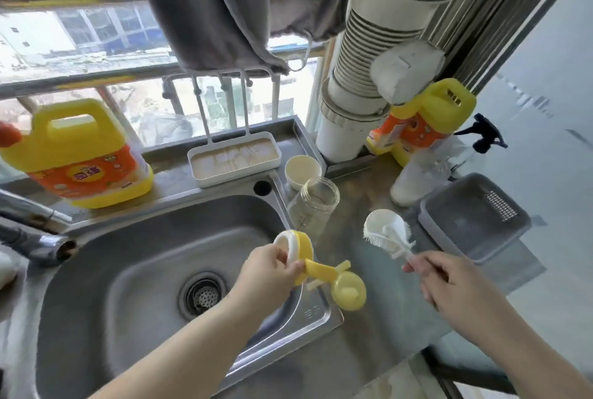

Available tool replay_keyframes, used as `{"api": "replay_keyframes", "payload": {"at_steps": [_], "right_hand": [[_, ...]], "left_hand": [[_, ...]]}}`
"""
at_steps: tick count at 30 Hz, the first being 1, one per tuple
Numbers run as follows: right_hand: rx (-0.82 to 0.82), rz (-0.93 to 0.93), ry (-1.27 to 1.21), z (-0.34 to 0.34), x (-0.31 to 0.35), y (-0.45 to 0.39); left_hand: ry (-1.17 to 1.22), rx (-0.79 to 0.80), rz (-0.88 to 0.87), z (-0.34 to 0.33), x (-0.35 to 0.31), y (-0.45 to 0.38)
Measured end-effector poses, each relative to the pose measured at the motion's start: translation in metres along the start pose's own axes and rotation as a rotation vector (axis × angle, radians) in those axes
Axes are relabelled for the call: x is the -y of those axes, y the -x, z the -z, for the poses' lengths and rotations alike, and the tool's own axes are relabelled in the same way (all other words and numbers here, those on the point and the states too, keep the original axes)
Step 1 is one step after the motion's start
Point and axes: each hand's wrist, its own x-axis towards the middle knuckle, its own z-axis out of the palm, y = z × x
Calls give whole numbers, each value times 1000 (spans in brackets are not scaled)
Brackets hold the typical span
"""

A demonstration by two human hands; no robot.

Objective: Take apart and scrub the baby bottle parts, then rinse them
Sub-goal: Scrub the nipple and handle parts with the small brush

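My left hand (271,273) grips a yellow and white bottle collar ring (296,249) with yellow handles (321,270) over the right edge of the steel sink (128,270). My right hand (449,283) holds a white bottle brush (386,231) by its handle, bristle head up, above the counter. The clear glass bottle body (316,203) stands upright on the counter behind the ring. A yellow cap (348,291) lies on the sink's right rim, open side up. A small cream cup (303,170) stands behind the bottle.
A faucet (35,238) reaches in from the left. Yellow detergent jugs stand at left (80,154) and back right (426,119). A white tray (234,158) sits on the back ledge. A grey basket (475,215) and spray bottle (481,135) occupy the right counter.
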Motion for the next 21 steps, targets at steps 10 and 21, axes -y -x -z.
{"api": "replay_keyframes", "payload": {"at_steps": [10, 21], "right_hand": [[94, -48, -89, 8, -47, -35], [236, 57, -44, 6, -61, -85]], "left_hand": [[139, -272, -3, -92, -33, -21], [250, -306, -42, -109, -20, -38]]}}
